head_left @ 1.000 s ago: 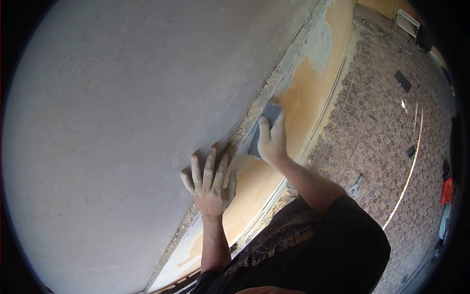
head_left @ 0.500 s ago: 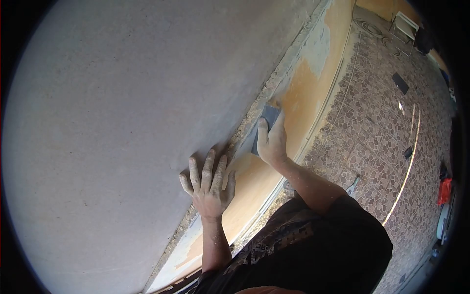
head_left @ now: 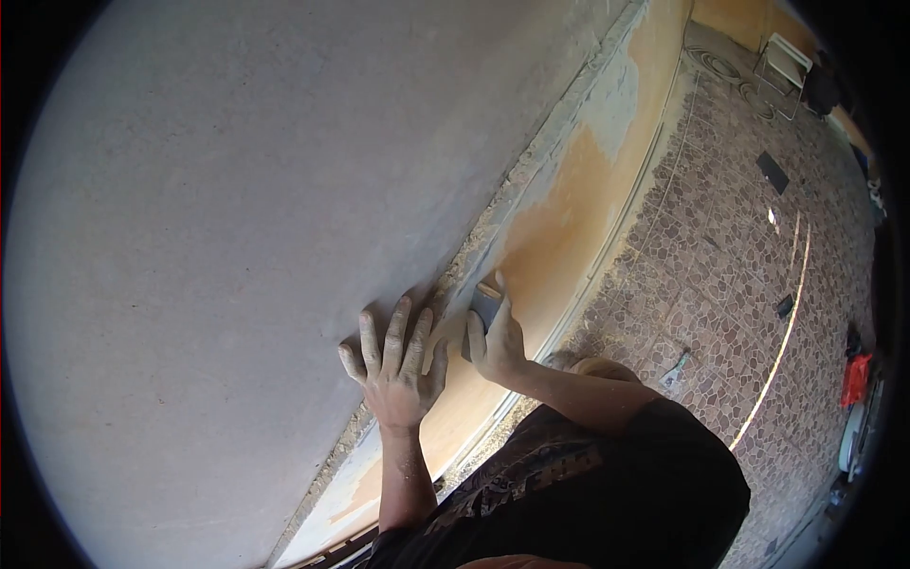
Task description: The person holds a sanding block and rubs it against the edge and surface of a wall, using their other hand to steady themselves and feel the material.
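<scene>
My left hand (head_left: 398, 375) lies with fingers spread on the smooth grey wall (head_left: 237, 237), close to a rough, crumbly ledge line (head_left: 474, 245). My right hand (head_left: 498, 346) is wrapped around a dark grey sanding block (head_left: 486, 305), with a tan edge showing at its upper end. The block rests against the lower wall strip (head_left: 550, 237), which is orange with pale filler patches. My fingers hide part of the block. Both hands are coated in pale dust.
To the right is a floor of stone-patterned tiles (head_left: 701, 294). On it lie a dark flat sheet (head_left: 773, 172), a small dark piece (head_left: 785, 305) and a scraper-like tool (head_left: 675, 368). A white folding chair (head_left: 789, 62) stands far off, and a red item (head_left: 856, 379) sits at the right edge.
My right hand has moved the sanding block down and left along the lower wall strip, nearer to my left hand. The left hand stays spread on the wall, nearly in place.
</scene>
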`<state>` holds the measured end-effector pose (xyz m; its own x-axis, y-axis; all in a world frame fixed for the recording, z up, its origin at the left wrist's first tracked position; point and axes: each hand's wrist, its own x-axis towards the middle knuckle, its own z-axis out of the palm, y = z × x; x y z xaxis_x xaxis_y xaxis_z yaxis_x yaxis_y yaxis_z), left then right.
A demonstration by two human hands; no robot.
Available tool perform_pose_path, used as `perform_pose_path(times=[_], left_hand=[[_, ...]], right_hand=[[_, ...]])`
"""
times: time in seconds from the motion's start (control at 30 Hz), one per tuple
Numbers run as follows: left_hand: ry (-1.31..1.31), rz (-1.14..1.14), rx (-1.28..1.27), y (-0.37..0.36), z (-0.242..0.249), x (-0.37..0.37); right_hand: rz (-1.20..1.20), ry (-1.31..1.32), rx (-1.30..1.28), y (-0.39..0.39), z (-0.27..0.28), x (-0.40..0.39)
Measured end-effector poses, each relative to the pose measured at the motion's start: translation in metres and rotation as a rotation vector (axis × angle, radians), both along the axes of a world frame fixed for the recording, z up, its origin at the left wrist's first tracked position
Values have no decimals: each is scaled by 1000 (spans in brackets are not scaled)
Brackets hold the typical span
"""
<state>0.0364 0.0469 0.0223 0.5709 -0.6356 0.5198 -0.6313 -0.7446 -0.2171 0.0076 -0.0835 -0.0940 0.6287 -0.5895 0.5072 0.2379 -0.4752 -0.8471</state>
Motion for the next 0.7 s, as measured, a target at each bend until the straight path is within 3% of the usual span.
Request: perform_pose_path(times=[0.1, 0.17, 0.2, 0.27, 0.3, 0.33, 0.4, 0.5, 0.57, 0.67, 0.7], left_hand=[[8, -11, 6, 3, -2, 0], [22, 2, 13, 6, -1, 0], [27, -3, 3, 5, -2, 0], [29, 7, 12, 3, -1, -2], [18, 17, 18, 0, 0, -1], [12, 9, 10, -2, 2, 0], [43, 0, 0, 0, 3, -2], [45, -18, -15, 3, 1, -1], [49, -4, -18, 4, 1, -2], [48, 2, -9, 1, 6, -3], [47, 4, -7, 2, 5, -3]], right_hand=[[-52, -58, 5, -29, 7, 23], [-5, -36, 404, -66, 43, 35], [-2, -28, 403, -66, 39, 38], [-216, -107, 71, -64, 33, 42], [-138, -56, 130, -45, 34, 27], [-111, -99, 35, -23, 2, 25], [43, -29, 85, 4, -5, -1], [-105, -72, 142, -35, 14, 25], [0, 77, 452, -83, 52, 37], [-134, 27, 246, -73, 40, 39], [-217, -56, 39, -54, 24, 33]])
